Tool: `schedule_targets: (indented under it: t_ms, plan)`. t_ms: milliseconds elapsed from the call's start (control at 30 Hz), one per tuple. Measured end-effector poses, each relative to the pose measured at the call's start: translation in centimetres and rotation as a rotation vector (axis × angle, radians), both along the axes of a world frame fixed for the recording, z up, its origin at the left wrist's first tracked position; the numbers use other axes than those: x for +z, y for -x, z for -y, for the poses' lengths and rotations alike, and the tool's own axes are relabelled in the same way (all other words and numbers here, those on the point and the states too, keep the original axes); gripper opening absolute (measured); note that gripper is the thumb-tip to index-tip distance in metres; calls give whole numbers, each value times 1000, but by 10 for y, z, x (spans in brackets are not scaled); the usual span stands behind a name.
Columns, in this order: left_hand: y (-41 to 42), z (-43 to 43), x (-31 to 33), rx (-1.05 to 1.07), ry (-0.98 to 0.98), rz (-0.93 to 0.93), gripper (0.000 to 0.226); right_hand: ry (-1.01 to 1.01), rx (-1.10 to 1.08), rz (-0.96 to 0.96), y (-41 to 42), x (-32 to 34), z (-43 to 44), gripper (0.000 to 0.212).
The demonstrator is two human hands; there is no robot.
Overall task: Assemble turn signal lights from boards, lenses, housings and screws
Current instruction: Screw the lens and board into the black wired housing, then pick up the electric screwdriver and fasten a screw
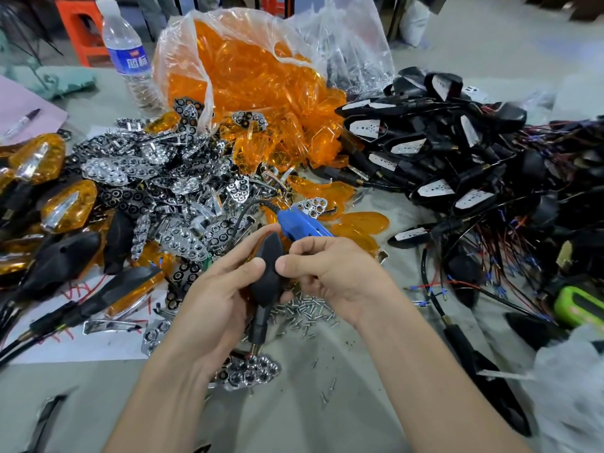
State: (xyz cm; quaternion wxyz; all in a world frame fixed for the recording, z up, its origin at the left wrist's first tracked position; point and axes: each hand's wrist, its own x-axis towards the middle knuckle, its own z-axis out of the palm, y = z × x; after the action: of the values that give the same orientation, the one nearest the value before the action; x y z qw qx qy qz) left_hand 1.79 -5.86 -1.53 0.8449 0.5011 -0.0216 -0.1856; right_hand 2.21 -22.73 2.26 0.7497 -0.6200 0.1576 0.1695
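Note:
Both hands meet at the table's middle around one black turn signal housing (268, 273), held back side up with its threaded stem pointing toward me. My left hand (217, 295) cups it from below and the left. My right hand (330, 273) pinches its right edge, thumb on the shell. A blue electric screwdriver (302, 223) lies just behind the hands. Small silver screws (304, 313) are scattered under them. A chrome reflector (251, 371) lies near my wrists.
Chrome reflectors (157, 191) are heaped at centre left and orange lenses (261, 93) spill from a clear bag behind. Black housings with white boards and wires (457, 152) pile up on the right. Finished lights (62, 204) lie left. A water bottle (127, 53) stands behind.

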Motion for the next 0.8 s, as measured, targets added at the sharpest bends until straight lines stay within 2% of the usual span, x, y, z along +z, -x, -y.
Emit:
schedule_targets:
  t_ms: [133, 233, 333, 400, 467, 567, 633, 667, 700, 767, 800]
  plan:
    - [-4, -12, 0, -43, -6, 34, 51, 168, 171, -119, -3, 7, 1, 37]
    - [-5, -14, -2, -85, -28, 61, 48, 83, 227, -149, 0, 7, 2, 41]
    - [-5, -10, -2, -124, -8, -7, 47, 51, 104, -37, 4, -1, -8, 51]
    - [-7, -5, 0, -94, -3, -73, 45, 179, 40, 90, 4, -8, -18, 55]
    - [-10, 2, 1, -41, -19, -76, 43, 293, 14, 162, 2, -11, -22, 51]
    - [-9, 17, 3, -10, 0, -75, 44, 250, 28, 168, 1, -10, -11, 39]
    - [-7, 24, 4, 18, 38, -108, 42, 278, 18, 199, 5, -7, 0, 41]
    - [-7, 25, 4, 43, 54, -138, 41, 391, -30, 241, 7, -5, 6, 43]
    - [-7, 25, 4, 76, 64, -177, 38, 593, -95, 291, 9, -3, 13, 42]
    - [-8, 21, 3, 139, 62, -248, 32, 1156, -175, 369, 13, -1, 27, 29]
    - [-8, 19, 2, 157, 58, -274, 31, 1390, -130, 365, 14, 1, 31, 21]
